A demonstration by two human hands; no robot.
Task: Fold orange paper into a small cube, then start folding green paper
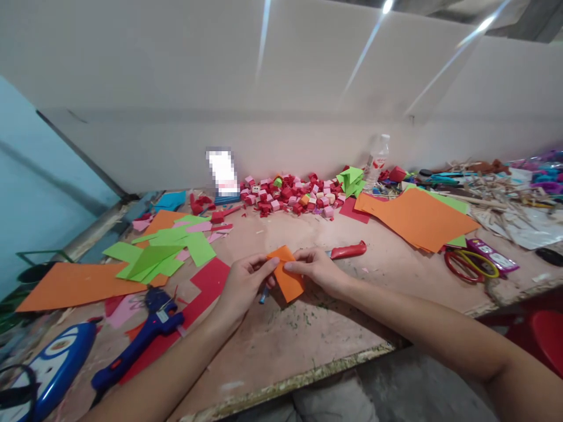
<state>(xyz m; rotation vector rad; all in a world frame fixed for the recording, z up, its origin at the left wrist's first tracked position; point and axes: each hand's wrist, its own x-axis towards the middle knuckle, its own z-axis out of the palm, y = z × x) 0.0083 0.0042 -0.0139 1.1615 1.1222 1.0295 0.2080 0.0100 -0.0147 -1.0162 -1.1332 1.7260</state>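
Observation:
Between my two hands, above the table, is a small piece of orange paper [290,284] with straight edges. My left hand [248,281] pinches its left side, thumb on top. From the right, my right hand [317,268] grips the same paper with the thumb pressed on its face. A thin blue stick-like thing [264,294] shows below my left fingers; its kind is partly hidden. Just behind my right hand lies a knife with a red handle [349,250], its blade mostly covered. Small green scraps [303,319] are scattered on the wood below.
Small red and pink paper cubes [285,193] are heaped by the wall, beside a lit phone [222,173] and a plastic bottle [377,163]. Green paper strips [162,252] and a blue glue gun [145,337] lie left. Orange sheets [417,217] and scissors [464,266] are right.

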